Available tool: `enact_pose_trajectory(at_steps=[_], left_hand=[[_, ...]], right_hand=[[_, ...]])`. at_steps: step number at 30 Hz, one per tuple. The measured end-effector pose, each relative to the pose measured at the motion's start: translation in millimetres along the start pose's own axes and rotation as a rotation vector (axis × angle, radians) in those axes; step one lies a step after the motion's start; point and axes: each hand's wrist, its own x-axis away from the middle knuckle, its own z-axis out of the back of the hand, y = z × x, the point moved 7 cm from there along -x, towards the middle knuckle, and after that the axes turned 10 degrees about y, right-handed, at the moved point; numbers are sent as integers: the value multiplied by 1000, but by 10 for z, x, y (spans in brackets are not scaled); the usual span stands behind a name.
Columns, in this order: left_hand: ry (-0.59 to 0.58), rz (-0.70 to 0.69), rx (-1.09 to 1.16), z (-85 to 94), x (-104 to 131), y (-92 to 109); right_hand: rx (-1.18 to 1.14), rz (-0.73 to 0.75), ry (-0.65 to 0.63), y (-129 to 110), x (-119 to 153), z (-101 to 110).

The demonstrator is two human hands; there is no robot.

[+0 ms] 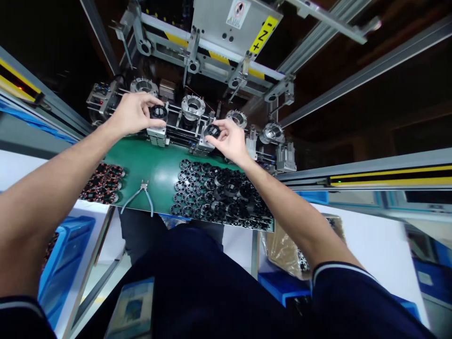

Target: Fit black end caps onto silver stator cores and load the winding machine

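My left hand (136, 112) is closed round a black ring-shaped part (158, 112), thumb and fingers on its rim, just over the left end of the machine fixture. To its right, my right hand (230, 140) pinches a second black ring-shaped part (213, 132) above a metal block of the same fixture. Between the two hands stands a round metal holder (193, 107). Another round holder (144, 86) sits behind my left hand, and one more (236, 118) behind my right hand. The undersides of both held parts are hidden.
On the green work surface (151, 160) lie pliers (144, 187) with spread handles. Many black ring parts (212, 193) are spread and stacked at right, and wound copper-coloured parts (104, 183) at left. Yellow sensor bars (388, 180) flank the machine. A blue bin (72, 245) stands at lower left.
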Motion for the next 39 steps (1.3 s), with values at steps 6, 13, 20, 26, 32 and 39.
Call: enact_pose_trajectory(at_steps=[6,13,20,26,32,39], left_hand=[[-19,-4,-13,4,48,-95],[0,-49,62,-66,437,228],[344,243,782,-638,2291,102],[535,517,881,-524,3365,-228],[626,482,894,-30,3506,-90],[684,459,857,-257,3892,113]], right_hand=[[20,-22,-5,86,-42,-37],[-346,-194,-19,-415,435,80],[-609,-239,-185,-1143,1102,398],[-424,-27,-93,-1266,570,615],[-7,158,4,-904,-602,-60],[413,177,-80,-391,-1164,-777]])
